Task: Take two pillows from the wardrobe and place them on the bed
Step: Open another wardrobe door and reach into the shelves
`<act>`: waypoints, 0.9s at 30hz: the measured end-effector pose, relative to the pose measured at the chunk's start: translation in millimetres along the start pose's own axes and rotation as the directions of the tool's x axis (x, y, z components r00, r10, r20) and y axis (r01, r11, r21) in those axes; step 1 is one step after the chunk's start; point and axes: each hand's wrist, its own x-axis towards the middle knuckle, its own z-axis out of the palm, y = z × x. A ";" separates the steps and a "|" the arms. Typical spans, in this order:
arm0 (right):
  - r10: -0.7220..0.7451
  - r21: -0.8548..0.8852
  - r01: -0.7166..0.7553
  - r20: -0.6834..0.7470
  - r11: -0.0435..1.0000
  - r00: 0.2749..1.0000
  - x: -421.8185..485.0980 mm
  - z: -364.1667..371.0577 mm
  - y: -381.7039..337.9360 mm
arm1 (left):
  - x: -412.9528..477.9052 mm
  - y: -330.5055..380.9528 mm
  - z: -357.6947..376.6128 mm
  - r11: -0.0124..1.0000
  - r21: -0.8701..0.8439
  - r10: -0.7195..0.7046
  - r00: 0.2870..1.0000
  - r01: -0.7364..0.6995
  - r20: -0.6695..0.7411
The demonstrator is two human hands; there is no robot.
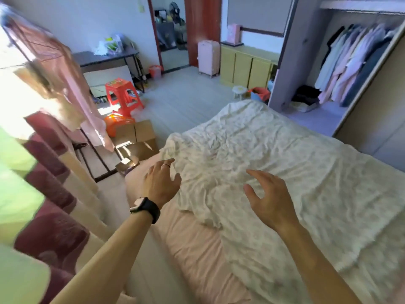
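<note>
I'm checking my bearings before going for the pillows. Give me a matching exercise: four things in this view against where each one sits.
Things:
1. Red stool
2. Pink suitcase
3. Hanging clothes
4. White crumpled sheet

Places:
A. Inside the open wardrobe
B. Spread over the bed
C. On the floor in front of the dark desk
D. Beside the doorway, next to the yellow cabinet

Pairs: 1-C, 2-D, 3-A, 4-B
</note>
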 end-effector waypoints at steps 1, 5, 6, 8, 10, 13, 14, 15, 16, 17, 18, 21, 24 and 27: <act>-0.045 0.008 0.045 0.031 0.999 0.999 17.2 18.9 -19.5 | 4.9 -22.0 -11.7 0.999 -0.007 -0.045 0.999 0.045 -0.023; -0.220 0.035 0.217 0.143 0.976 0.965 72.4 90.5 -87.6 | 14.9 -93.4 -47.2 0.982 -0.007 -0.190 0.975 0.191 -0.114; -0.255 0.046 0.251 0.162 0.967 0.953 84.9 106.8 -102.8 | 17.7 -107.7 -55.2 0.974 0.004 -0.222 0.965 0.225 -0.137; -0.316 0.057 0.311 0.209 0.949 0.926 109.5 137.1 -131.4 | 24.5 -132.5 -71.6 0.958 0.028 -0.278 0.944 0.287 -0.176; -0.383 0.057 0.381 0.248 0.923 0.890 136.0 162.7 -159.8 | 34.0 -155.6 -87.6 0.942 0.043 -0.316 0.923 0.333 -0.220; -0.464 0.077 0.461 0.267 0.884 0.845 177.2 190.8 -203.2 | 52.7 -186.7 -113.6 0.918 0.030 -0.371 0.882 0.396 -0.290; -0.486 0.090 0.480 0.260 0.872 0.834 189.7 198.4 -217.1 | 59.2 -195.5 -122.2 0.913 0.027 -0.378 0.871 0.406 -0.313; -0.505 0.105 0.495 0.253 0.862 0.825 201.9 206.5 -230.9 | 66.7 -204.8 -130.2 0.910 0.031 -0.380 0.861 0.414 -0.339; -0.521 0.122 0.507 0.244 0.853 0.818 214.3 215.2 -243.6 | 75.1 -214.2 -138.3 0.906 0.032 -0.383 0.849 0.423 -0.365; -0.532 0.141 0.514 0.236 0.846 0.813 226.7 225.3 -254.6 | 84.1 -223.7 -145.9 0.901 0.027 -0.392 0.837 0.434 -0.382; -0.541 0.155 0.518 0.229 0.841 0.809 238.3 235.8 -264.7 | 93.4 -231.8 -152.7 0.895 0.022 -0.402 0.828 0.445 -0.390; -0.552 0.170 0.525 0.234 0.834 0.800 270.3 271.8 -291.0 | 127.3 -257.4 -163.8 0.887 0.042 -0.412 0.828 0.461 -0.380; -0.553 0.181 0.523 0.238 0.833 0.798 301.9 312.0 -318.9 | 175.3 -291.5 -166.0 0.892 0.060 -0.403 0.848 0.448 -0.345; -0.533 0.188 0.501 0.225 0.845 0.815 335.8 357.2 -344.6 | 228.6 -327.1 -163.4 0.914 0.075 -0.359 0.882 0.398 -0.304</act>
